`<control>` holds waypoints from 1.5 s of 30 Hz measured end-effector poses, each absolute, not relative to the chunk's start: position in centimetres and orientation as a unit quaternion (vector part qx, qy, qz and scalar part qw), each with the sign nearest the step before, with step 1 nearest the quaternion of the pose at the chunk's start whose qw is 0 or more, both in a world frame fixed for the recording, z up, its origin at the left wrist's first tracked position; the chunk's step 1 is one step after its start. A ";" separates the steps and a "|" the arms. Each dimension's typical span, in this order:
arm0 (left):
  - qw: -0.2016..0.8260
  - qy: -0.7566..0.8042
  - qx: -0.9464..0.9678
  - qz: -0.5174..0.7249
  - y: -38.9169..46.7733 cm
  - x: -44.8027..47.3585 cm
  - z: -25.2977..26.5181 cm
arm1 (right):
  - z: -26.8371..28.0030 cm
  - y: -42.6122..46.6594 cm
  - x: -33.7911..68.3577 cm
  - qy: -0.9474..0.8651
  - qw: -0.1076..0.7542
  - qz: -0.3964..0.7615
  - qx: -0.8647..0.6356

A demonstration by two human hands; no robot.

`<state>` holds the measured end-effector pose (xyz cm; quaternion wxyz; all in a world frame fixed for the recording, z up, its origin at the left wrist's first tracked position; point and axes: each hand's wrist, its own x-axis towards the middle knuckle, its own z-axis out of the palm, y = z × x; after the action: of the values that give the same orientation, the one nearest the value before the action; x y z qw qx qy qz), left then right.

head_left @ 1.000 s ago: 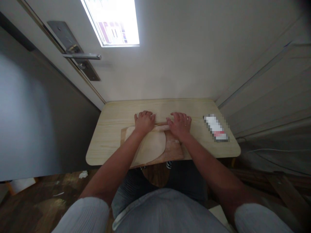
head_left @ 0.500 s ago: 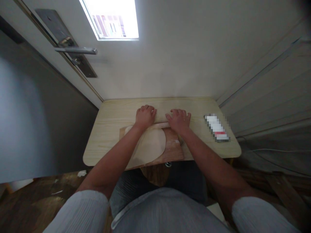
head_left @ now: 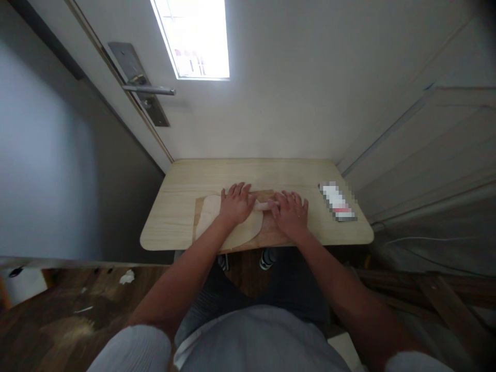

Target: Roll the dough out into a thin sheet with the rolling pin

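Dough [head_left: 244,231]: probably soft, light, easily torn; best lifted with palms beneath. Left hand [head_left: 236,202] and right hand [head_left: 290,213] lie open over pin [head_left: 262,205].

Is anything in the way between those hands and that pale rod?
Nothing visible: the left hand and right hand appear to rest on the pale rod, hiding its ends, over the wooden board.

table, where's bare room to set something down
The table is bare left of the board, along the door beyond the left hand, and between right hand and blurred item. Crowded: the middle, with dough and rolling pin.
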<state>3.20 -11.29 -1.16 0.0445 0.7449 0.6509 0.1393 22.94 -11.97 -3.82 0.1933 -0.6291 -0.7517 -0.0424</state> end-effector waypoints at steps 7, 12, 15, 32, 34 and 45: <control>0.009 0.642 0.751 0.155 -16.4 4.1 -1.5 | -5.0 -15.7 24.3 -0.767 0.244 -0.098 -0.585; 0.002 0.628 0.753 0.197 -20.3 4.8 -2.2 | -5.8 -19.1 25.1 -0.762 0.274 -0.117 -0.575; -0.007 0.631 0.746 0.212 -22.7 5.2 -2.6 | -6.1 -20.5 25.6 -0.767 0.279 -0.122 -0.565; -0.003 0.733 0.644 0.219 -25.9 -2.9 -4.2 | -4.6 -21.9 26.5 -0.761 0.237 0.050 -0.602; -0.021 0.734 0.648 0.200 -26.1 -3.9 -4.8 | -4.6 -22.5 25.6 -0.739 0.231 0.100 -0.625; -0.073 0.731 0.655 0.175 -29.6 1.7 -4.9 | -4.2 -15.7 23.1 -0.805 0.236 0.102 -0.534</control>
<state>1.73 -29.64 -4.88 -0.0733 0.6553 0.7311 0.1753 23.06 -15.73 -4.18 0.2363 -0.5341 -0.8053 0.1017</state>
